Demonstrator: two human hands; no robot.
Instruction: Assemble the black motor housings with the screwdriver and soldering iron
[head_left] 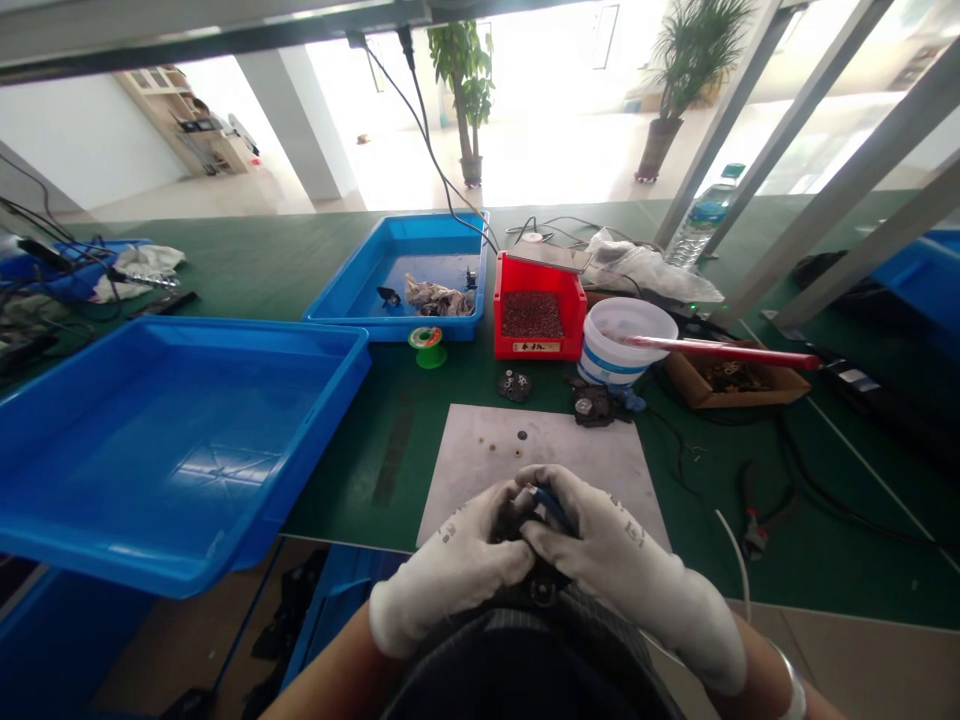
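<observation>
- Two knit-gloved hands, left hand [447, 565] and right hand [622, 565], pressed together, pinching a dark blue-edged object [551, 508]
- Scuffed pale board [480, 450] at 12 o'clock
- Pliers [756, 520] at 3 o'clock

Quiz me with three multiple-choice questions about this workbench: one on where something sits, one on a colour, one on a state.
1. Where is the green spool of solder wire?
A. Inside the white bucket
B. In front of the smaller blue tray
C. On the pale board

2. What colour are the left glove and right glove?
A. Blue
B. White
C. Red

3. What state is the red parts bin in?
A. Empty
B. Upside down
C. Filled with small reddish-brown parts

1: B, it stands on the green mat just before the tray's front edge.
2: B, both gloves show white with grey print.
3: C, the parts fill the open bin.
</observation>
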